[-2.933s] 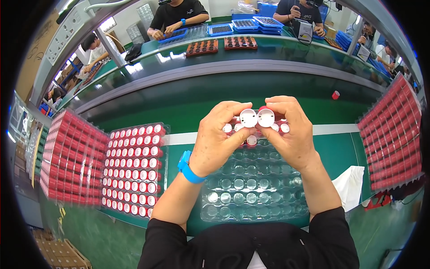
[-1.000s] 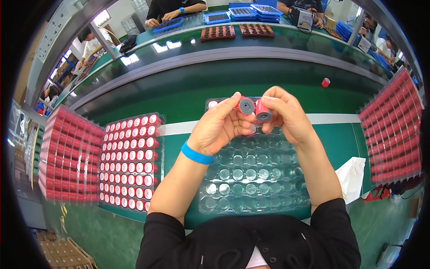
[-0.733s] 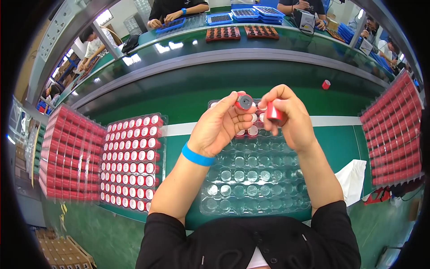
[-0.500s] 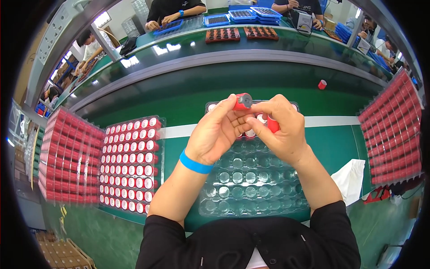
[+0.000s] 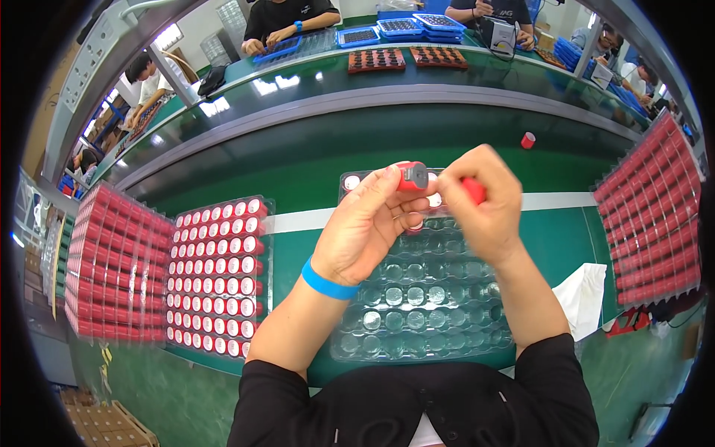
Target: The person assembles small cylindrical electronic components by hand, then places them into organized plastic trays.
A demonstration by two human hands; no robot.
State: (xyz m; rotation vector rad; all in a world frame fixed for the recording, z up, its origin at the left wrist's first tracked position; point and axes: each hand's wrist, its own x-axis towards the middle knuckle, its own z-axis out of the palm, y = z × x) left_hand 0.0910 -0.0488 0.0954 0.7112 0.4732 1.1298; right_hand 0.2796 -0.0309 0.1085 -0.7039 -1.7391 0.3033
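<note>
My left hand (image 5: 366,214) grips a short red cylinder (image 5: 411,176) between thumb and fingers, its dark grey end turned to the right. Close beside that end, my right hand (image 5: 484,205) is closed around a second red cylindrical piece (image 5: 474,191), mostly covered by the fingers and slightly blurred. Beneath both hands lies a clear plastic tray (image 5: 428,346) with round pockets. Its far part holds a few red cylinders with white tops (image 5: 351,182), partly hidden by my hands; the near pockets have nothing in them.
To the left are a tray of white-topped red cylinders (image 5: 216,283) and a tall stack of filled trays (image 5: 115,268). Another stack (image 5: 648,216) stands at the right, near a white sheet (image 5: 583,302). One loose red cylinder (image 5: 528,140) sits far right. People work beyond the rail.
My right hand has drawn back to the right with its red piece, leaving a small gap. The left hand's cylinder has shifted slightly right and down.
</note>
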